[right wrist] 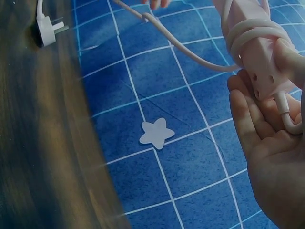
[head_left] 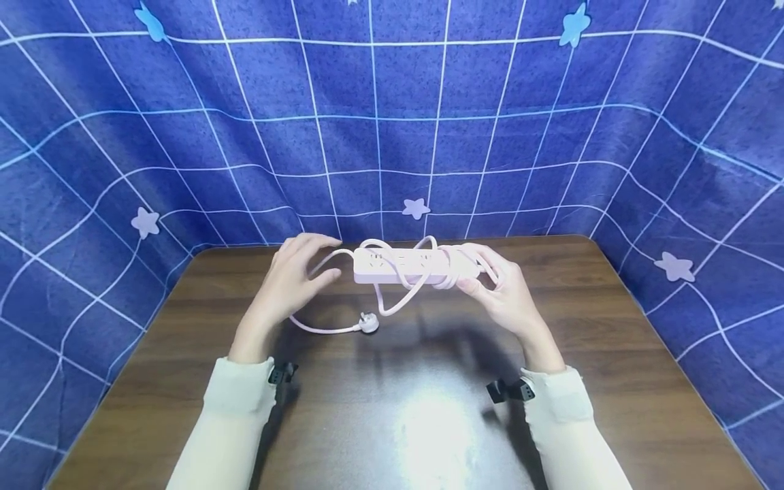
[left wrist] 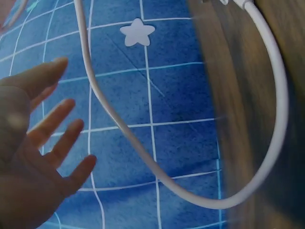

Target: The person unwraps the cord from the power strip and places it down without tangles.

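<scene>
A pale pink power strip (head_left: 382, 271) is held up above the table, its cord wound round it in loose loops. My right hand (head_left: 505, 289) grips its right end, thumb in front and fingers behind; the right wrist view shows that end of the strip (right wrist: 264, 71) between thumb and fingers. Just off the strip's left end, my left hand (head_left: 294, 275) is spread with nothing between thumb and fingers. From that end the cord (left wrist: 138, 148) hangs in a wide curve past the left hand, apart from it. Its plug (head_left: 368, 322) is low over or on the table; I cannot tell which.
Beneath the hands is a dark brown wooden table (head_left: 184, 395) with a bright glare spot near its front. A blue curtain (head_left: 343, 146) with white grid lines and stars stands behind and at both sides. Small black devices sit at both wrists.
</scene>
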Tool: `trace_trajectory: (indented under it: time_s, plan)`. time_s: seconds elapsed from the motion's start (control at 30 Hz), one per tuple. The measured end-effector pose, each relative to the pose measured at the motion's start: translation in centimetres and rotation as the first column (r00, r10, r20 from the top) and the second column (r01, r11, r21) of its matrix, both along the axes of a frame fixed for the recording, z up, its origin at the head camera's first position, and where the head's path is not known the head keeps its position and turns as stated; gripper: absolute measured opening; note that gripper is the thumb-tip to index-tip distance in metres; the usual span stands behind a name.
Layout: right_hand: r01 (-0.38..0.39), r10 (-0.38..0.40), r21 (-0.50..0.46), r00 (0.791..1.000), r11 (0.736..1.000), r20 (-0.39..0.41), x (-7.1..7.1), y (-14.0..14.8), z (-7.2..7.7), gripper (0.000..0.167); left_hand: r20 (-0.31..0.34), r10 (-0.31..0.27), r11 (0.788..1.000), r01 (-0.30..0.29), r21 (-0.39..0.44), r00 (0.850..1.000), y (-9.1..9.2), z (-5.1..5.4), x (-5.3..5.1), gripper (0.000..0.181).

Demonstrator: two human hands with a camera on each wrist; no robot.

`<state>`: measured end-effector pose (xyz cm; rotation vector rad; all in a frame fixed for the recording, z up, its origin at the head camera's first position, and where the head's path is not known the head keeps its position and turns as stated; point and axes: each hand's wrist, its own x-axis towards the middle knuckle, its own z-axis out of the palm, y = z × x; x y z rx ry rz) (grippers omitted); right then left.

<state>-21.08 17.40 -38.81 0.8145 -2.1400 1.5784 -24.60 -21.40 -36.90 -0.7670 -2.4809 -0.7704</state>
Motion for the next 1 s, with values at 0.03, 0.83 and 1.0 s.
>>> trace_trajectory:
  time_s: [0.03,0.83,1.0]
  plan:
    - [0.0,0.0,-0.002,1.0,1.0,0.002,0.0,0.0,0.0,0.048,-0.002,-0.02,1.0,0.02,-0.009,1.0,0.2,0.2,-0.2,0.049]
    - [-0.037,0.038,-0.025,0.998,0.999,0.04,0.2,-0.1,0.3,0.047,0.057,-0.258,0.921,0.263,-0.288,0.965,3.7,0.1,-3.3,0.013]
    - [-0.031,0.032,-0.026,0.999,0.999,0.037,0.3,-0.1,0.1,0.049,0.02,-0.251,0.93,0.247,-0.271,0.968,3.4,0.4,-3.9,0.011]
